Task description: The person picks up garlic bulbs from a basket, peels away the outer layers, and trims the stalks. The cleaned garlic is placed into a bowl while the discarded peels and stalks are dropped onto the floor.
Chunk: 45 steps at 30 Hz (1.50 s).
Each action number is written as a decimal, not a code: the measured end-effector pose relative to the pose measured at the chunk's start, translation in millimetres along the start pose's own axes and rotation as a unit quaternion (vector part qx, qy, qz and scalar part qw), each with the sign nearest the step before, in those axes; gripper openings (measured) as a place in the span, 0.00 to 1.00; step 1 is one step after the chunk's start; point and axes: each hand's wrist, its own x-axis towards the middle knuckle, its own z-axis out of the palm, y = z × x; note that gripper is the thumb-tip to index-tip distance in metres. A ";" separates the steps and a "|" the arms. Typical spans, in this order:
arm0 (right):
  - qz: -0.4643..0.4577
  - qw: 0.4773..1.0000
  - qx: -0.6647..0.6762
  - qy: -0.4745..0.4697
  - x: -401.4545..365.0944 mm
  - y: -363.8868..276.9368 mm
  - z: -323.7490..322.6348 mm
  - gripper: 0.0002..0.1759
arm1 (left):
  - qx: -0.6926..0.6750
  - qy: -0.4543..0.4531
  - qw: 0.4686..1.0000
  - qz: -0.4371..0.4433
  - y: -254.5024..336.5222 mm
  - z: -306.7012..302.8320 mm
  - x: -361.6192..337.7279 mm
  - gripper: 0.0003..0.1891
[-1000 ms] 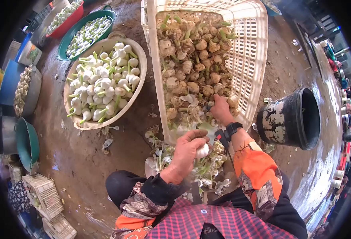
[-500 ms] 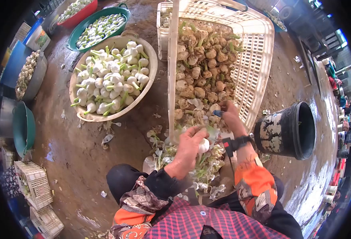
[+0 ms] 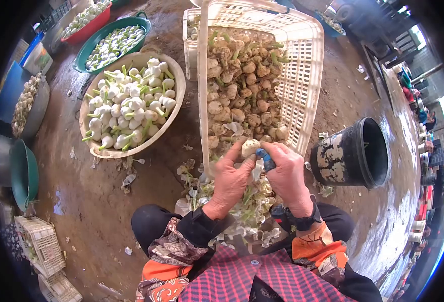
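Between my two hands is a pale garlic bulb [image 3: 250, 147] with some dirt on it, held over the near end of the crate. My left hand [image 3: 230, 178] grips it from the left with thumb and fingers. Against its right side press the closed fingers of my right hand [image 3: 286, 173]. A blue piece [image 3: 266, 160], looking like a wrap, sits at my right thumb. Just beyond, a tilted white plastic crate [image 3: 302, 100] holds many unpeeled, brownish garlic bulbs [image 3: 237, 103]. Loose peelings and stalks [image 3: 252, 201] lie heaped below my hands, between my knees.
To the left stands a round cream basin [image 3: 178, 108] full of clean white garlic with green stems. Behind it are a green basin [image 3: 81, 63] and a red basin [image 3: 101, 12] of garlic. A black bucket [image 3: 333, 161] lies tipped at right. Stacked crates [image 3: 41, 246] stand lower left.
My right hand has come back from the crate toward my left hand, and both now meet at a dirty bulb. The whiter bulb in my left hand is no longer seen there. The view has shifted slightly.
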 end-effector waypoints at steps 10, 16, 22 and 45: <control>0.115 0.993 -0.002 0.040 0.3 19.8 11.8 0.11 | -0.166 -0.086 0.974 -0.129 13.1 -10.0 4.0 0.21; 0.205 0.916 -0.176 -0.298 -45.5 72.3 28.9 0.14 | -0.350 -0.170 0.899 -0.201 27.4 -13.1 2.7 0.23; 0.103 0.979 0.174 -0.022 -9.3 32.5 -21.6 0.22 | -0.282 -0.153 0.919 -0.228 25.0 -17.3 6.2 0.27; -0.012 0.997 -0.051 0.064 -20.9 5.2 -4.1 0.17 | 0.284 -0.118 0.938 0.162 2.9 -9.4 4.9 0.36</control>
